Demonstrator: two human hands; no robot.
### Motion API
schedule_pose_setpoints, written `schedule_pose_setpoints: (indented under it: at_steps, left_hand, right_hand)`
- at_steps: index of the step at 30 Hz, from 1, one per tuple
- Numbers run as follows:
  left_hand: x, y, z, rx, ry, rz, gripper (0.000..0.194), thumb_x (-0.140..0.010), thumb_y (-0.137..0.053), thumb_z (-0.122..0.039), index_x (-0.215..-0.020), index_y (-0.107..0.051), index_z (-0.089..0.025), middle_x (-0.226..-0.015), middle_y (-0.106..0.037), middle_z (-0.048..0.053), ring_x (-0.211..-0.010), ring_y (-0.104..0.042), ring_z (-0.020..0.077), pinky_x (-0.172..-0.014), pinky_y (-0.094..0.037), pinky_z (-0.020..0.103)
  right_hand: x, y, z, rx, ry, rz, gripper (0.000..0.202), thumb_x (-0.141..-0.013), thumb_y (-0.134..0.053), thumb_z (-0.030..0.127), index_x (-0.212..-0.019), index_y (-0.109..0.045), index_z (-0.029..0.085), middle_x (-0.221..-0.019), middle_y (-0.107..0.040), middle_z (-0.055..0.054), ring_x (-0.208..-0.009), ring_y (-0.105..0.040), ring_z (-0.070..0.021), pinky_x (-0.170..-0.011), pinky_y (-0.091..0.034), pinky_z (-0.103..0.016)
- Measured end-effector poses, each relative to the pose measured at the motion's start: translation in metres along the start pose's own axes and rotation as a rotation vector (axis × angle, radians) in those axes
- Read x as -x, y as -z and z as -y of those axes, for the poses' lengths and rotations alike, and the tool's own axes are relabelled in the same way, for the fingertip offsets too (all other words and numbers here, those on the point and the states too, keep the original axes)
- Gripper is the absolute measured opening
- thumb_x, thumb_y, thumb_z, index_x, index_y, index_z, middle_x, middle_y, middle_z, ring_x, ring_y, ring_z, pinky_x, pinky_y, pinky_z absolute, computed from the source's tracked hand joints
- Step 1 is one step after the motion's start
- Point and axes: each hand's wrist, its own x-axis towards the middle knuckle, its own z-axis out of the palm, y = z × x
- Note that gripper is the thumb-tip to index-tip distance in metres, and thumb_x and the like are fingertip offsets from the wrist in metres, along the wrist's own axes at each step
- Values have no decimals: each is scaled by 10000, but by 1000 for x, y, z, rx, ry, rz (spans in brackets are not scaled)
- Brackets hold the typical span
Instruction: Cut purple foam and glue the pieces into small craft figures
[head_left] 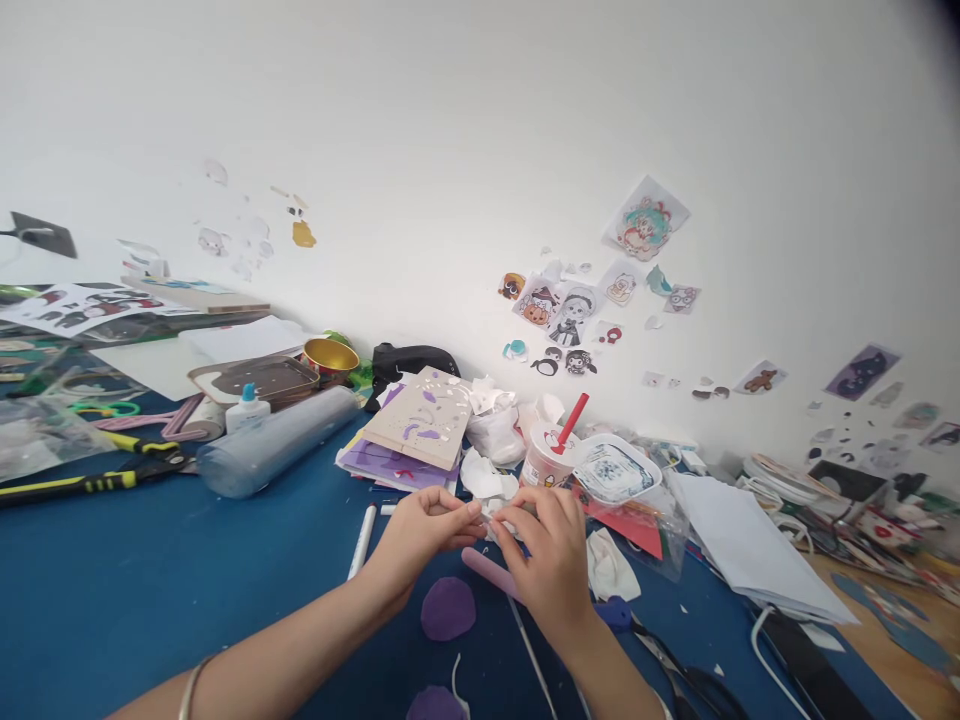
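My left hand and my right hand meet fingertip to fingertip above the blue table. Both are closed in a pinch on something small and pale, too small to name. A pink rounded stick lies just below my fingertips, its right end hidden by my right hand. Under my left wrist's right side is a purple round flat piece, and a second purple piece shows at the bottom edge with a white string beside it. A white marker lies left of my left hand.
Scissors with a blue part lie right of my right forearm. Beyond my hands stand a lidded cup with a red straw, a white tray and crumpled paper. A cardboard piece, plastic roll and pliers lie left.
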Motion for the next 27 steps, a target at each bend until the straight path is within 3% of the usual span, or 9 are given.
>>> schedule_pose_setpoints:
  at_steps: [3,6,8,10,12,14,17,20,27]
  left_hand:
    - [-1,0,-1,-38,-3,17,318,-613,-737,-392,-691,-538,-156,-692,-717,84,-770,-690,239,-746,-525,339]
    - [-6,5,-5,-153,-60,28,372,-683,-639,-460,-891,-541,-167,-787,-700,77,-731,-686,238,-660,-524,340]
    - [-8,13,-8,-422,-174,23,376,-721,-567,-478,-953,-551,-183,-828,-681,70,-723,-671,241,-628,-496,328]
    - [-7,22,-10,-853,-281,46,314,-677,-604,-449,-855,-613,-191,-833,-663,66,-769,-638,261,-659,-454,323]
    - [-3,26,-9,-1192,-234,146,294,-568,-690,-406,-764,-639,-194,-866,-644,74,-814,-610,297,-652,-424,322]
    - [3,25,-7,-1363,-160,244,334,-477,-744,-351,-752,-638,-193,-889,-625,78,-809,-598,310,-622,-409,314]
    - [8,19,-2,-1488,-121,286,430,-408,-780,-256,-801,-622,-181,-926,-600,92,-836,-583,318,-624,-400,308]
    - [8,16,-1,-1528,-99,334,441,-446,-767,-242,-847,-596,-175,-974,-576,98,-847,-572,297,-620,-381,292]
    - [7,20,-2,-1379,-66,430,298,-518,-667,-186,-768,-506,-196,-823,-553,6,-713,-517,194,-531,-291,237]
  right_hand:
    - [1,0,-1,-26,-25,3,117,-825,-523,177,-742,-600,204,-786,-567,-34,-772,-467,-183,-721,-352,-339]
    - [1,2,-7,-109,-163,40,127,-822,-520,190,-717,-591,203,-789,-563,-33,-793,-476,-187,-721,-367,-333]
    - [1,3,-15,-232,-305,62,129,-811,-530,217,-697,-589,203,-785,-562,-30,-803,-490,-188,-720,-388,-322]
    - [2,5,-24,-405,-458,73,137,-795,-542,257,-684,-592,197,-795,-570,-31,-795,-508,-183,-699,-410,-300]
    - [2,6,-30,-573,-605,82,157,-777,-556,302,-681,-598,184,-808,-579,-35,-750,-518,-172,-653,-419,-276]
    - [4,6,-34,-695,-716,87,182,-753,-575,336,-681,-603,172,-810,-582,-36,-705,-510,-160,-620,-412,-263]
    - [5,7,-36,-784,-804,92,198,-728,-594,358,-679,-605,166,-797,-575,-29,-696,-496,-155,-620,-395,-260]
    - [6,8,-36,-795,-836,89,190,-720,-600,353,-679,-604,167,-808,-574,-27,-710,-490,-156,-630,-381,-260]
    - [8,8,-38,-804,-831,93,164,-724,-598,326,-686,-604,167,-806,-564,-23,-711,-483,-151,-652,-382,-261]
